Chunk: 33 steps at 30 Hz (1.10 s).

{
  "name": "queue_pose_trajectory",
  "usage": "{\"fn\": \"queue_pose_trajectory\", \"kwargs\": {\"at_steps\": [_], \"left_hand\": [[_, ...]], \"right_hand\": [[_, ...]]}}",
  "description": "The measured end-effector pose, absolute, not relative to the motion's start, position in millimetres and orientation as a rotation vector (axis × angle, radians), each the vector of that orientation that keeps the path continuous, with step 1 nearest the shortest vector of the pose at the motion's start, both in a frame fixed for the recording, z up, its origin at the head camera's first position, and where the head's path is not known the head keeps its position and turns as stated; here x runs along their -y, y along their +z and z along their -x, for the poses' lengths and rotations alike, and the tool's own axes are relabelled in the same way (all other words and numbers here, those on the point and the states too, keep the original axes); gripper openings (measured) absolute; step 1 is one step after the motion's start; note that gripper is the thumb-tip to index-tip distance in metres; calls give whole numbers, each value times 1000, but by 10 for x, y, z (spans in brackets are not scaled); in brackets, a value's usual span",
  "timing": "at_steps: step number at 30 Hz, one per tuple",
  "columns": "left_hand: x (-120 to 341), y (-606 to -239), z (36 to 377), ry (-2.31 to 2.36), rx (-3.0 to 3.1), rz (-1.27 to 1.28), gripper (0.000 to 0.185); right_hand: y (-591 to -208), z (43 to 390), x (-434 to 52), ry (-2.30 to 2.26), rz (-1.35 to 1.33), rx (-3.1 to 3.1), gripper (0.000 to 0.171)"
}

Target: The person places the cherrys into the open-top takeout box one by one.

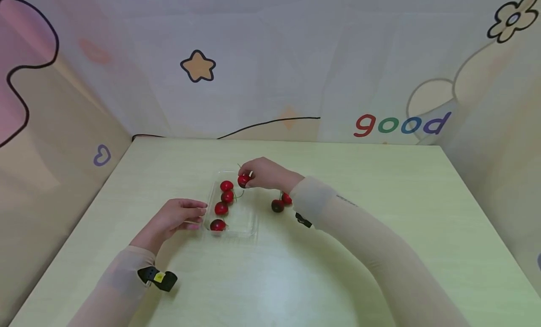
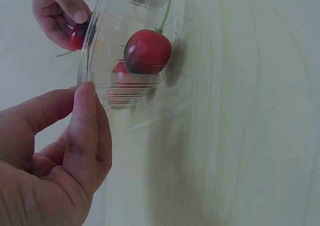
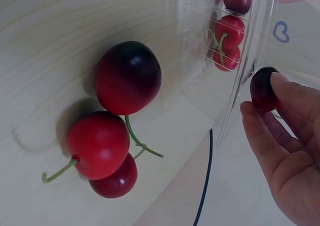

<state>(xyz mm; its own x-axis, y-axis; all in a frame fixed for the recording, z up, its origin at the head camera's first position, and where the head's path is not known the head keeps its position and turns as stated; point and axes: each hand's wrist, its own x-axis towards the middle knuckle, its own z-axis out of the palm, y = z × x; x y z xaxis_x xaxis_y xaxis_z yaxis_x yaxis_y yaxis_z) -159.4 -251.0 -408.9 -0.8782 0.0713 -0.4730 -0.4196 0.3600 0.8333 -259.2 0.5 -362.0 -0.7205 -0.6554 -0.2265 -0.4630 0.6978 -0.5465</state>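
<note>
A clear plastic tray (image 1: 249,223) lies on the pale green table (image 1: 380,200) with several red cherries (image 1: 221,208) lined up inside. My right hand (image 1: 250,176) hovers over the tray's far end and pinches a dark red cherry (image 1: 243,180) between thumb and fingers; in the right wrist view that cherry (image 3: 263,88) sits at the fingertips (image 3: 280,85) beside the tray wall (image 3: 200,60). My left hand (image 1: 198,215) pinches the tray's left rim (image 2: 82,78) between thumb (image 2: 85,105) and finger. One cherry (image 2: 147,50) shows through the tray's wall.
Three loose cherries (image 3: 128,77) with green stems lie on the table right of the tray, under my right wrist (image 1: 277,205). A black cable (image 3: 207,176) runs along the table's back edge. Illustrated wall panels enclose the table on three sides.
</note>
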Motion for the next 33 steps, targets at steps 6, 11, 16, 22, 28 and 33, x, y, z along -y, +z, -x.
{"fn": "queue_pose_trajectory", "kwargs": {"at_steps": [6,11,16,22,28,33], "left_hand": [[2517,-4077,1570,1539,-2191,295,44],[2520,-4080,1553,1543,-2189,307,43],[2519,-4080,1551,1540,-2191,317,43],[2517,-4076,1545,1542,-2193,306,43],[2507,-4072,1550,1542,-2191,305,43],[2500,-4066,1551,1537,-2195,311,43]], "right_hand": [[-3686,2636,81,-589,862,-2509,35],[-3718,2650,125,-545,860,-2507,34],[-3723,2641,148,-510,852,-2504,33],[-3745,2642,165,-468,851,-2514,34],[-3769,2658,162,-402,843,-2530,36],[-3757,2647,160,-369,856,-2529,36]]}}
